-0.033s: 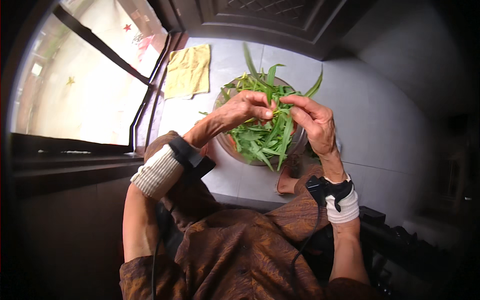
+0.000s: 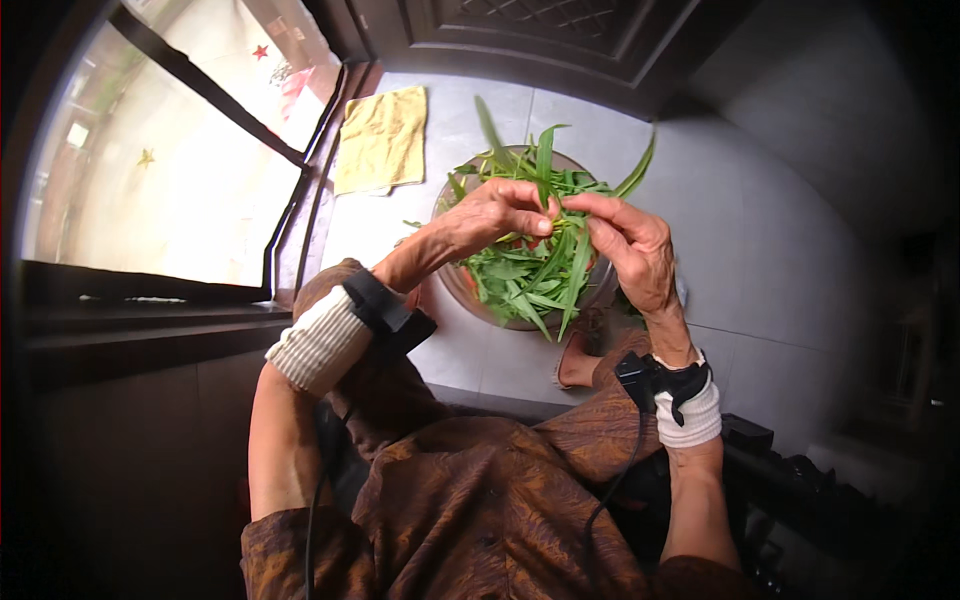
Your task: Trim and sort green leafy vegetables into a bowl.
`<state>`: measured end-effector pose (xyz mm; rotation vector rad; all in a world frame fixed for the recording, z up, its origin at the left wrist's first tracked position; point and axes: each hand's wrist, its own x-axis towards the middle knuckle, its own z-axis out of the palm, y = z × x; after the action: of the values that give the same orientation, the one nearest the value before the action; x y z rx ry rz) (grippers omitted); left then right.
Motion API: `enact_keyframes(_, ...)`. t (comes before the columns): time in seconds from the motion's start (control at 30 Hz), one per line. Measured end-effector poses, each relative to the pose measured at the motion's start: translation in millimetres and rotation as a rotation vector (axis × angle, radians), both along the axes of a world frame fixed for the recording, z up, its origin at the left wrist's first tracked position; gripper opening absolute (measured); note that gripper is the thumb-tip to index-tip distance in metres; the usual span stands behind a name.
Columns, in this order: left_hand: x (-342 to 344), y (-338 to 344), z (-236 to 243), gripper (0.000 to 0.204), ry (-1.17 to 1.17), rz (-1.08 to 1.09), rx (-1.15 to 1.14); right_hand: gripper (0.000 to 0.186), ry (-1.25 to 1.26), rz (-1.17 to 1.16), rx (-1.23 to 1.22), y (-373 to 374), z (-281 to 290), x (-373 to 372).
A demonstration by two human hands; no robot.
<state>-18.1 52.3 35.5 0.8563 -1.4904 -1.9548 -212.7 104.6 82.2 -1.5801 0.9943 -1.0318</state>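
A leafy green vegetable stem [image 2: 543, 165] with long narrow leaves is pinched between my two hands. My left hand [image 2: 497, 212] closes thumb and fingers on it from the left. From the right, my right hand [image 2: 636, 248] pinches it with thumb and forefinger, fingertips close to the left ones. Below both hands a round bowl [image 2: 600, 284] stands on the floor, heaped with loose long-leaved greens [image 2: 530, 285]. The exact spot where the fingertips meet the stem is partly hidden by the fingers.
A folded yellow cloth [image 2: 382, 140] lies on the grey tiled floor [image 2: 740, 250], left of the bowl. A dark panelled door [image 2: 540, 50] is at the far side, a bright glass pane [image 2: 170, 170] at the left. My foot [image 2: 577, 364] rests close to the bowl's near side.
The view has shifted very slightly. Both hands keep their pinch on the stem, and a long leaf at the right has swung a little outward.
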Motion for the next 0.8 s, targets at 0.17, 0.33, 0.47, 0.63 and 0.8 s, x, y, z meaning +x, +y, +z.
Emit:
enact_keyframes(0.17, 3, -9, -25, 0.019, 0.198, -0.009, -0.099, 0.027, 0.129, 0.054, -0.252, 2, 0, 10)
enact_keyframes(0.33, 2, -6, -17, 0.013, 0.207, 0.002, -0.092, 0.028, 0.184, 0.044, -0.309, 4, -1, 12)
enact_keyframes(0.47, 1, -4, -8, 0.011, 0.131, 0.003, -0.107, 0.029, 0.213, 0.06, -0.339, 3, 1, 10)
enact_keyframes(0.63, 0, -4, -7, 0.009, 0.133, 0.007, -0.083, 0.026, 0.162, 0.067, -0.244, 5, 4, 7)
enact_keyframes(0.8, 8, -4, -19, 0.007, 0.105, 0.041, -0.149, 0.02, -0.258, -0.017, 0.096, -3, 2, -6)
